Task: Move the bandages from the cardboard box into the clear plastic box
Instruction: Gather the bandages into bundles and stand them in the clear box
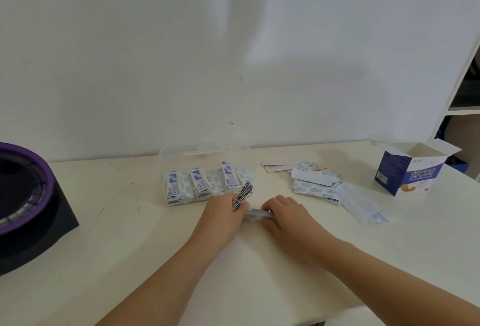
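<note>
We note the left hand (223, 212) gripping a fanned bandage stack (242, 195) and the right hand (284, 212) curled round a flat bundle (258, 215), apparently squaring them for the clear plastic box (172, 160) just beyond.

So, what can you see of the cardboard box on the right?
The cardboard box is small, printed dark blue and white, with an orange picture low on its front. It stands upright on the white table at the far right, top flaps open, white inside; its contents are hidden. It is apart from the loose bandages to its left; only the table touches it.
</note>
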`<state>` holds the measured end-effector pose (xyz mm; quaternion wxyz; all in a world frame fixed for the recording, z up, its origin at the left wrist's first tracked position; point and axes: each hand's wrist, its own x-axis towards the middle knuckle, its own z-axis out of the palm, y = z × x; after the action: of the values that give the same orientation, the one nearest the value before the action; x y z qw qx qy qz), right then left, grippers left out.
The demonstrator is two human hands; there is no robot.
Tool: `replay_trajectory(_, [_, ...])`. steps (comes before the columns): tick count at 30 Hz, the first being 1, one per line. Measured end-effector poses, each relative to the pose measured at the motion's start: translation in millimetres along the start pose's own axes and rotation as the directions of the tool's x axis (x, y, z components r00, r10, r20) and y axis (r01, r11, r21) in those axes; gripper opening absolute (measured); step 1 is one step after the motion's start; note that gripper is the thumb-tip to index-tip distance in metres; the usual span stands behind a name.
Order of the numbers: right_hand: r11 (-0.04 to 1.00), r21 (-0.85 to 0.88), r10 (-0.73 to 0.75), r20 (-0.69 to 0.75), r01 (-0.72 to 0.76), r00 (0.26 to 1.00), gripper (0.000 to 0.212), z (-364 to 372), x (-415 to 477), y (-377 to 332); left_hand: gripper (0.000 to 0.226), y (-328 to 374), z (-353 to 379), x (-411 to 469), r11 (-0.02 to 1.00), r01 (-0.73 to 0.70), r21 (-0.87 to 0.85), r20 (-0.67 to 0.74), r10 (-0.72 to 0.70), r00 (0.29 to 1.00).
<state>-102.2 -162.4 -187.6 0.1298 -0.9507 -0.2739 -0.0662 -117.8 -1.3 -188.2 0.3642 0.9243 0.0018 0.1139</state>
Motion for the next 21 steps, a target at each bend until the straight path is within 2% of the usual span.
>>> replay_trajectory(5, [0.999,-0.024,-0.025,-0.035,0.024,0.999,0.028,8.3,2.7,-6.4,0.028,-2.8,0.3,0.5,1.000,0.008,-0.009,-0.031,-0.008,0.999])
replay_trajectory(8, [0.999,-0.040,-0.009,-0.010,0.008,1.000,0.061,9.6,5.2,-4.6,0.024,-5.8,-2.4,1.4,1.000,0.021,-0.009,-0.072,-0.021,0.997])
replay_trajectory(9, [1.000,-0.013,0.003,-0.007,-0.003,1.000,0.063,10.5,6.1,-4.5,0.023,-6.5,-2.6,1.2,1.000,0.018,0.003,-0.081,-0.017,0.997])
replay_trajectory(12, [0.993,0.111,0.048,-0.026,-0.045,0.998,0.037,11.2,9.0,-9.5,0.022,-6.3,-1.1,2.3,1.000,0.004,0.011,-0.088,-0.003,0.996])
replay_trajectory(14, [0.980,0.189,0.070,-0.045,-0.061,0.997,0.035,12.5,10.3,-13.1,0.021,-5.5,0.0,2.4,1.000,0.002,-0.001,-0.083,-0.002,0.997])
replay_trajectory(16, [0.979,0.189,0.088,-0.069,-0.073,0.994,0.035,13.0,9.7,-15.0,0.022,-6.4,0.6,2.9,1.000,-0.003,-0.013,-0.085,0.002,0.996])
replay_trajectory(17, [0.988,0.135,0.080,-0.077,-0.069,0.994,0.035,13.6,9.0,-15.4,0.023,-6.9,0.7,2.9,1.000,-0.004,-0.024,-0.088,0.002,0.996])
replay_trajectory(19, [0.996,-0.088,0.025,-0.072,-0.032,0.997,0.035,13.4,8.8,-16.8,0.023,-7.1,-0.2,2.5,0.998,-0.004,-0.055,-0.077,0.000,0.997])
replay_trajectory(21, [0.961,-0.276,-0.046,-0.042,0.032,0.998,0.035,11.7,10.2,-20.7,0.022,-6.2,-1.1,1.8,0.997,-0.001,-0.079,-0.045,-0.003,0.999])
